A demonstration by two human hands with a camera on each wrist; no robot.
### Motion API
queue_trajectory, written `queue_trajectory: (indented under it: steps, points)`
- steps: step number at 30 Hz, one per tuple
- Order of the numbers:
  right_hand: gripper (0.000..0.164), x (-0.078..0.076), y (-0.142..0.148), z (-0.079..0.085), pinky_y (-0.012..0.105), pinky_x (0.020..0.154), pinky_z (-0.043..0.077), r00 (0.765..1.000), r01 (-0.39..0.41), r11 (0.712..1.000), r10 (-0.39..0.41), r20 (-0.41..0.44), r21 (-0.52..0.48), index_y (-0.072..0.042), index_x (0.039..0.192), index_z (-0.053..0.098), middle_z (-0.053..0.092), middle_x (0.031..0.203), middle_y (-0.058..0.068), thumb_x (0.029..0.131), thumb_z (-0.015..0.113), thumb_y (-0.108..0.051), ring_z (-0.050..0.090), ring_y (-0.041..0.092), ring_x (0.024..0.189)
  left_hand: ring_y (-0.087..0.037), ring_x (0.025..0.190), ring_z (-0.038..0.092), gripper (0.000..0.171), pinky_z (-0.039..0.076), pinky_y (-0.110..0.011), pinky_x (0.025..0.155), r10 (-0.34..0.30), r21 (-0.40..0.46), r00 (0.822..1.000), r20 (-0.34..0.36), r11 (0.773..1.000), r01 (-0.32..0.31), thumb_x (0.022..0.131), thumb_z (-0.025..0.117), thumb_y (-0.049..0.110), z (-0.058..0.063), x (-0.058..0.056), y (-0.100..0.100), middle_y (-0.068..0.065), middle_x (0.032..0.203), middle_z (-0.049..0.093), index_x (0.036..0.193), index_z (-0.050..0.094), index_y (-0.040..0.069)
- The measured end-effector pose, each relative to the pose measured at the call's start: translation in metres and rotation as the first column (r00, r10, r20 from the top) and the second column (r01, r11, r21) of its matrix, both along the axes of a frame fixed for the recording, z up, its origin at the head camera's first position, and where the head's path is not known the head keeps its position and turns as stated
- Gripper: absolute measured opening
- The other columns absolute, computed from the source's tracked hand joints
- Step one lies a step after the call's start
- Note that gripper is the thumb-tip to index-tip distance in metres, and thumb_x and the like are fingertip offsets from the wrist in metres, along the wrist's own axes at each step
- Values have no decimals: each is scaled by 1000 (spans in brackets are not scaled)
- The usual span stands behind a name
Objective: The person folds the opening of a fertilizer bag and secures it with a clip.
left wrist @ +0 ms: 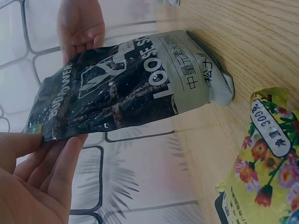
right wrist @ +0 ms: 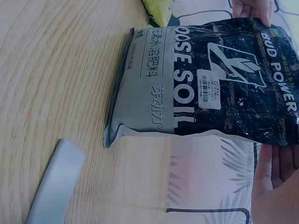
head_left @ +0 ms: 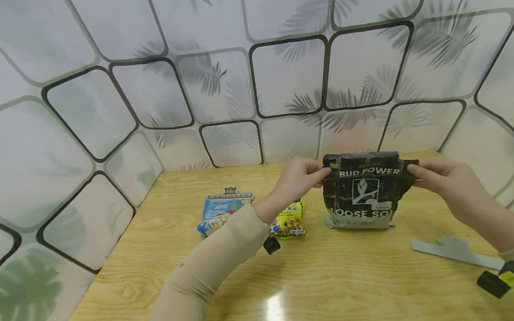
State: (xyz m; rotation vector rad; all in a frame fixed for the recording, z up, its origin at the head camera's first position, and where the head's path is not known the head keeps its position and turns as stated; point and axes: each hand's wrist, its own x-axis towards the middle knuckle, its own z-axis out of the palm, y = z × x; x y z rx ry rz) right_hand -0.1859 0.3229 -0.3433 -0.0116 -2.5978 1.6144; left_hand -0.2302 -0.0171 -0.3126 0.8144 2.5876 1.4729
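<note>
A black and grey soil bag (head_left: 365,191) printed "BUD POWER" and "LOOSE SOIL" stands upright on the table, its top edge folded over. My left hand (head_left: 295,183) pinches its upper left corner between thumb and fingers. On the other side, my right hand (head_left: 449,178) pinches the upper right corner. The left wrist view shows the left thumb on the printed front of the bag (left wrist: 112,84), fingers behind. In the right wrist view, the bag's (right wrist: 201,84) front carries a white barcode label. Near my right forearm lies a grey bag clip (head_left: 455,252).
To the left lies a blue packet (head_left: 221,211) with a silvery clip (head_left: 230,195) along its top. Beside it, partly behind my left arm, is a yellow flower-printed packet (head_left: 291,220). A patterned wall covering (head_left: 289,80) encloses the wooden table (head_left: 341,276).
</note>
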Motion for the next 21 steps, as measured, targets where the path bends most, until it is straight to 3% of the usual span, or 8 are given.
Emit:
queue_trajectory:
  steps: [1,3,5,10,16,21]
  points:
    - [17,0,0,0,25,112,50,1000,-2,1000,2,-2,5,-43,102,71,49,112,-38,111,59,-35,62,-17,88,-27,90,81,25,67,-26,81,-3,13,1000,13,1000,3,108,66,21,0,0,0,-14,100,82,95,79,3]
    - [16,0,-1,0,10,86,51,1000,-3,999,3,-10,33,-41,102,71,49,112,-36,111,59,-36,62,-16,88,-32,93,81,24,68,-31,84,-12,46,999,49,999,9,108,66,20,0,-1,0,-16,106,81,100,80,1]
    - [15,-1,-2,1,6,72,47,1000,-4,999,5,-16,47,-37,102,72,51,111,-35,111,59,-37,62,-15,89,-35,96,80,24,68,-32,85,-17,76,997,81,997,11,108,66,19,-1,-2,0,-17,111,80,105,79,0]
    - [16,-2,-5,2,3,72,49,1000,-22,998,23,-20,56,-35,102,71,52,110,-32,111,58,-37,61,-14,90,-33,95,80,24,67,-26,82,-8,99,993,121,995,-4,108,66,19,-3,-5,0,-16,115,79,106,80,0]
    - [22,-5,-5,2,2,74,48,995,-95,995,96,-31,20,-35,99,68,55,105,-32,114,53,-29,58,-14,93,-32,93,81,24,68,-31,84,4,105,992,124,994,-17,108,66,18,-3,-6,1,-17,113,78,101,79,-1]
    - [22,-5,-6,4,4,77,47,991,-129,991,130,12,-34,-29,101,64,48,112,-28,116,48,-26,51,-18,99,-33,92,81,24,69,-30,83,23,116,989,144,992,-40,108,66,17,-2,-4,3,-17,114,78,101,79,-2]
